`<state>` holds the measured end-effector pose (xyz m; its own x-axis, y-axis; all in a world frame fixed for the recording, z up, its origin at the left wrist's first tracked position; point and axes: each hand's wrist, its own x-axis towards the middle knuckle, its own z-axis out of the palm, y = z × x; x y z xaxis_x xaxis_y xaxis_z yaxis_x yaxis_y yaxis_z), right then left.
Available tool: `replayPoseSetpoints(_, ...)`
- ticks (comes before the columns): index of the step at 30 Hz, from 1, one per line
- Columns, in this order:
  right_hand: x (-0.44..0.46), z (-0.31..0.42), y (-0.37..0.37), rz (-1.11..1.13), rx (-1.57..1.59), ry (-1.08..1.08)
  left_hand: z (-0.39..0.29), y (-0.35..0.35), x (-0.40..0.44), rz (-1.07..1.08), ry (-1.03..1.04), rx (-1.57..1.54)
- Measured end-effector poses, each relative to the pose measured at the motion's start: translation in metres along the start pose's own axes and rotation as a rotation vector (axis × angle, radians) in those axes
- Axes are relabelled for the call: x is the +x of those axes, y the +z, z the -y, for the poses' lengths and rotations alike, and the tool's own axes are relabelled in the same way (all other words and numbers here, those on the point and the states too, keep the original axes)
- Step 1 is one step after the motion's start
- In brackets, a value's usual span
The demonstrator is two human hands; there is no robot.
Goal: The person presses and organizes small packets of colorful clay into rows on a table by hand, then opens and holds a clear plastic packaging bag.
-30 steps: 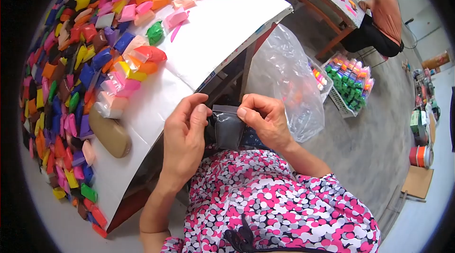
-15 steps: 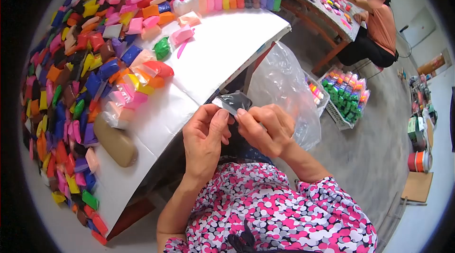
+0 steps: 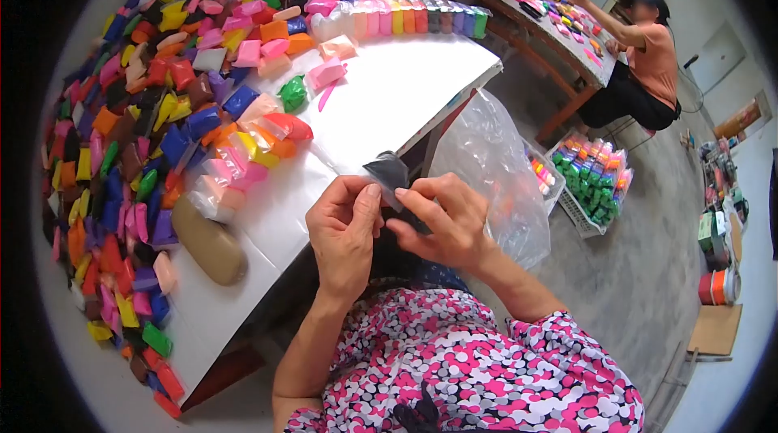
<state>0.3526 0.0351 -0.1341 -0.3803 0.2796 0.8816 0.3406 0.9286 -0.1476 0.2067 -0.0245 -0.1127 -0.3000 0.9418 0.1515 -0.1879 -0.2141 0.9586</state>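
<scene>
A small black packet in clear plastic film is held up over the table's near edge. My left hand is closed on its lower film, pinching between thumb and fingers. Beside it, my right hand has its thumb and index finger spread apart. The index fingertip touches the film on the packet's right side, and the rest of that hand is partly curled. A smooth brown oblong block lies on the white tabletop, left of my hands.
Many colourful wrapped packets are heaped on the table's left. A joined strip of coloured packets lies at the back. A clear plastic bag hangs at the right, near a crate of packets. Another person sits at a far table.
My right thumb and index finger have come apart from their pinch on the film. My left hand keeps its hold on the black packet. The view has shifted slightly.
</scene>
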Motion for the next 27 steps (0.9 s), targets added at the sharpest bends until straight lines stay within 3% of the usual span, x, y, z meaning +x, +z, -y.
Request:
replayPoseSetpoints(7,0.027,0.004,0.016,0.061,0.199,0.237,-0.018,-0.003,0.018,-0.046,0.106,0.329)
replayPoseSetpoints(10,0.028,0.004,0.027,0.064,0.32,0.344,-0.014,-0.014,0.03,-0.008,0.015,0.311)
replayPoseSetpoints(15,0.034,0.001,0.031,0.062,0.456,0.527,-0.006,-0.018,0.042,0.018,0.033,0.274)
replayPoseSetpoints(27,0.034,-0.007,0.034,0.081,0.396,0.588,0.002,-0.013,0.046,0.001,-0.014,0.118)
